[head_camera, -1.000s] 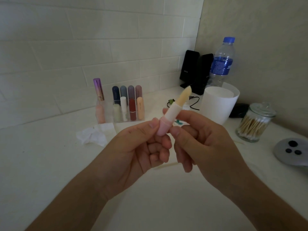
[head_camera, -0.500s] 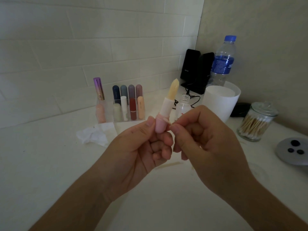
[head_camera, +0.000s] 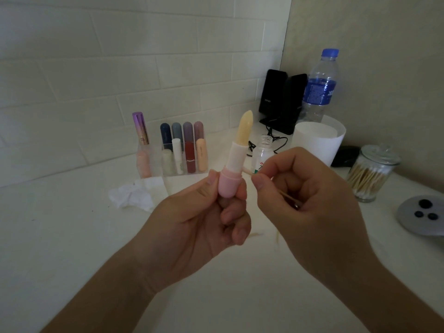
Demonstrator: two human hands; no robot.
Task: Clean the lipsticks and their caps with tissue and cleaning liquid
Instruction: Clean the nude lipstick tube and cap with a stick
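Observation:
My left hand [head_camera: 199,227] grips the pink base of an uncapped lipstick [head_camera: 234,164], held upright with its pale yellow stick fully extended. My right hand [head_camera: 310,200] pinches a thin wooden cotton swab [head_camera: 247,171]; its tip touches the lipstick's white collar on the right side. A small open bottle of cleaning liquid [head_camera: 263,152] stands just behind the hands. A crumpled white tissue [head_camera: 137,194] lies on the counter to the left. Several capped lipsticks stand in a clear organiser [head_camera: 182,150] against the tiled wall.
A glass jar of cotton swabs [head_camera: 371,174] stands at the right, a white cup [head_camera: 317,140] and a water bottle [head_camera: 320,85] behind it. Black speakers [head_camera: 281,99] fill the corner. A grey round device [head_camera: 422,217] lies at the right edge. A used swab [head_camera: 257,234] lies under the hands.
The lipstick has swung from a rightward tilt to nearly upright. My right hand has let go of the tube and now holds a swab against its collar.

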